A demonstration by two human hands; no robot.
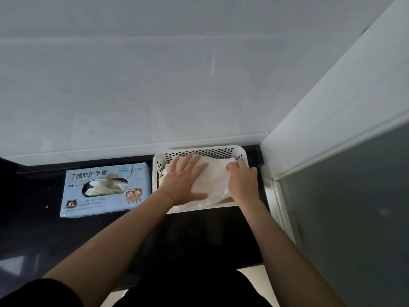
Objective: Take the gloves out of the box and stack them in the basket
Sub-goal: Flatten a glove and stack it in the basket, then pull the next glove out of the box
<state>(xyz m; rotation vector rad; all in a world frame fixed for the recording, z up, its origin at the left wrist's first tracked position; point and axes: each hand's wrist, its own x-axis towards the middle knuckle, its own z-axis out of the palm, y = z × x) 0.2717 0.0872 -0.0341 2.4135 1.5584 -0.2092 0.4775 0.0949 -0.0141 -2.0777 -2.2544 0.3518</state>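
A white perforated basket (212, 151) stands on the dark counter against the wall, at the right. Inside lies a pile of white gloves (214, 180). My left hand (186, 180) lies flat on the pile with fingers spread, pressing it down. My right hand (242, 180) is at the pile's right side, fingers curled over the far right edge of the top glove. Left of the basket lies the light blue glove box (104, 202), marked XL, with white gloves (104, 186) bulging from its oval opening.
The dark counter (33, 218) runs left and toward me. A pale wall (177, 85) rises behind. A white frame with a grey panel (354, 218) closes off the right side, close beside the basket.
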